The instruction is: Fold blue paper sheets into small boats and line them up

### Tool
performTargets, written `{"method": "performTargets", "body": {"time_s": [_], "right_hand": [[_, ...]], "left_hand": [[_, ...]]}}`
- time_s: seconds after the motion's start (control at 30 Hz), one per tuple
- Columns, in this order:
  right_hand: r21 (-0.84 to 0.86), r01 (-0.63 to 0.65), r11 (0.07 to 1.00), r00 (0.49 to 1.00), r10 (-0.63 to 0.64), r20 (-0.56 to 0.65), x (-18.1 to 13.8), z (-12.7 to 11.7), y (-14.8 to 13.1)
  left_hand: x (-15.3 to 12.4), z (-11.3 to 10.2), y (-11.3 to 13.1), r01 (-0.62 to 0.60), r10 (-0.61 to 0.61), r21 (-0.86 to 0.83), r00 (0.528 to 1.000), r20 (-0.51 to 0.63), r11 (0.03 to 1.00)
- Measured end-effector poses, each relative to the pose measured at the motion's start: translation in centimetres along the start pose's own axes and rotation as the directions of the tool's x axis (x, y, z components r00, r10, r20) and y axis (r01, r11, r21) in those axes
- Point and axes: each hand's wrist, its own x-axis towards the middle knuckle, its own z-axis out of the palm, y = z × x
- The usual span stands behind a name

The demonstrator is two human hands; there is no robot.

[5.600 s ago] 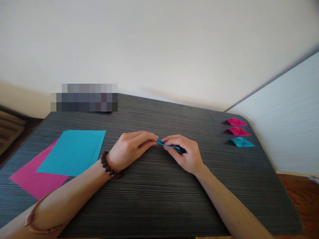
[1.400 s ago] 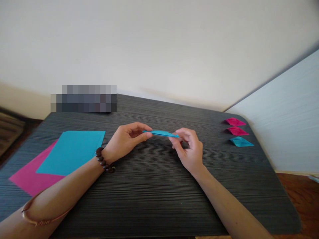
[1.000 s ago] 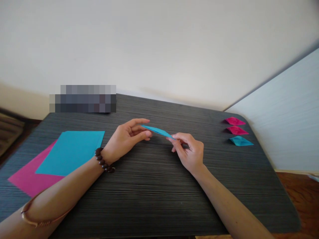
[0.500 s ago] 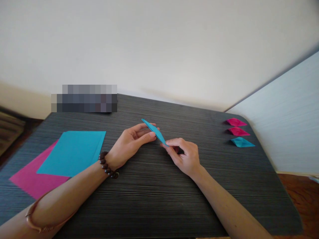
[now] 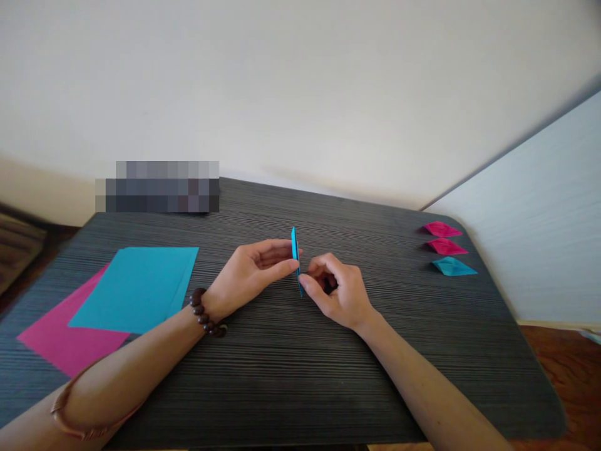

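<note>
Left grip (image 5: 246, 272) pinches folded blue paper (image 5: 295, 243), thin edge up. Right grip (image 5: 340, 291) curls at paper's low end; cannot tell if pinching. Looks like turning and shaping folds; next move seems to need firm left pinch, gentle right fingers. Left of grips: flat blue sheets (image 5: 136, 288) over pink sheet (image 5: 54, 338). Far right: blue folded piece (image 5: 454, 267), two pink folded pieces (image 5: 446, 246) past it.

Home rm, prob. – dk tbl (image 5: 282, 388), wd flr (image 5: 580, 385)
</note>
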Motion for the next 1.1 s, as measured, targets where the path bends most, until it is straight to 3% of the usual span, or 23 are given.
{"method": "performTargets", "body": {"time_s": [0.2, 0.33, 0.47, 0.57, 0.73, 0.87, 1.1], "right_hand": [[-0.003, -0.006, 1.000, 1.000, 0.006, 0.020, 0.0, 0.1, 0.1], [-0.107, -0.064, 0.992, 0.997, 0.058, -0.058, -0.1, 0.2, 0.1], [-0.268, -0.090, 0.959, 0.995, 0.073, -0.070, 0.0, 0.5, 0.1], [-0.297, -0.099, 0.950, 0.995, 0.086, -0.056, 0.0, 0.6, 0.1], [-0.272, -0.101, 0.957, 0.995, 0.097, -0.030, 0.0, 0.7, 0.4], [-0.301, -0.090, 0.949, 0.996, 0.088, -0.023, -0.1, 0.8, 0.4], [-0.398, 0.002, 0.917, 0.999, 0.014, 0.038, -0.1, 1.0, 0.1]], "left_hand": [[0.2, -0.2, -0.2, -0.019, 0.019, 0.019, 1.000, -0.010, 1.000], [0.1, 0.0, -0.6, -0.060, 0.061, 0.051, 0.998, -0.021, 0.997], [-0.2, 0.5, -0.9, -0.140, 0.139, 0.154, 0.990, 0.017, 0.978], [-0.5, 0.6, -0.9, -0.191, 0.194, 0.271, 0.981, 0.014, 0.944], [-0.6, 0.9, -0.7, -0.258, 0.299, 0.555, 0.954, 0.016, 0.791], [-0.5, 1.3, -0.7, -0.222, 0.361, 0.753, 0.932, -0.022, 0.619], [-0.5, 1.5, -1.0, -0.092, 0.326, 0.869, 0.942, -0.082, 0.486]]}}
